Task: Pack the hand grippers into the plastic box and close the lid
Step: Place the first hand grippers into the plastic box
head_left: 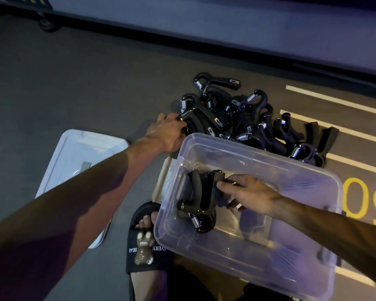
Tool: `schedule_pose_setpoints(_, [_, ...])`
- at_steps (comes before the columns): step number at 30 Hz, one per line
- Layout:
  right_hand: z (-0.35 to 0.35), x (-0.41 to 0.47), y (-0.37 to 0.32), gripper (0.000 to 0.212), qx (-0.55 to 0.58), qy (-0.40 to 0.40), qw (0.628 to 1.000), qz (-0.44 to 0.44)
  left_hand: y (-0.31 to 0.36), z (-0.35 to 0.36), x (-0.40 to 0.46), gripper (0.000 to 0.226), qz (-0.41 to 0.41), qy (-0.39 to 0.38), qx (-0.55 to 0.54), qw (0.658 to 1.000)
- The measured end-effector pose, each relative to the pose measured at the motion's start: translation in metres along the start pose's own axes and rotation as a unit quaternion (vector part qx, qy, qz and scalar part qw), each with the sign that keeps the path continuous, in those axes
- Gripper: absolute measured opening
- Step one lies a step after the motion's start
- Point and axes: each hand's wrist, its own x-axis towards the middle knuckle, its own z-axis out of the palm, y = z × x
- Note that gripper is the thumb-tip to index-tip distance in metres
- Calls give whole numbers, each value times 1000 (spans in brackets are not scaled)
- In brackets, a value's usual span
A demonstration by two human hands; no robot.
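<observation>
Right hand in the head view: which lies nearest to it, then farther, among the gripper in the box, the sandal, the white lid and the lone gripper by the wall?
1. Black spring hand gripper in the clear plastic box: in the right hand.
2. Black bear-print sandal: below-left.
3. White plastic lid: far left.
4. Lone black hand gripper: top of the pile.

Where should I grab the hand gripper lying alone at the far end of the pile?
Take the lone hand gripper by its paired handles, which point right and lie clear of the pile. Probably come from above on the far right side; its spring loop end at the left sits against the heap.
</observation>
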Motion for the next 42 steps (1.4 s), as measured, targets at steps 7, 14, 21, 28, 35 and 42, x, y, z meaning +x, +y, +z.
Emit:
schedule_pose_setpoints(7, [-8, -5, 1, 19, -11, 52, 998, -23, -1, -9, -20, 31, 30, 166, -52, 984])
schedule_pose_setpoints(14, [-10, -16, -6, 14, -33, 98, 993, -56, -16, -15, -47, 31, 51, 268, -36, 961])
schedule_pose_setpoints(21, [-12, -46, -34, 6, 6, 138, 972, -189, -26, -34, -101, 31, 87, 402, -123, 903])
schedule_pose_setpoints(28, [-20, -68, -75, 31, 135, 150, 948, -247, 12, -42, -157, 24, 120, 382, -413, 818])
schedule_pose_setpoints(35, [-21, -64, -67, 37, 207, 100, 950, -211, 33, -18, -171, 23, 175, 261, -472, 824])
schedule_pose_setpoints(42, [-22, -56, -40, 30, 223, 58, 960, -160, 30, -14, -171, 25, 237, 146, -397, 875])
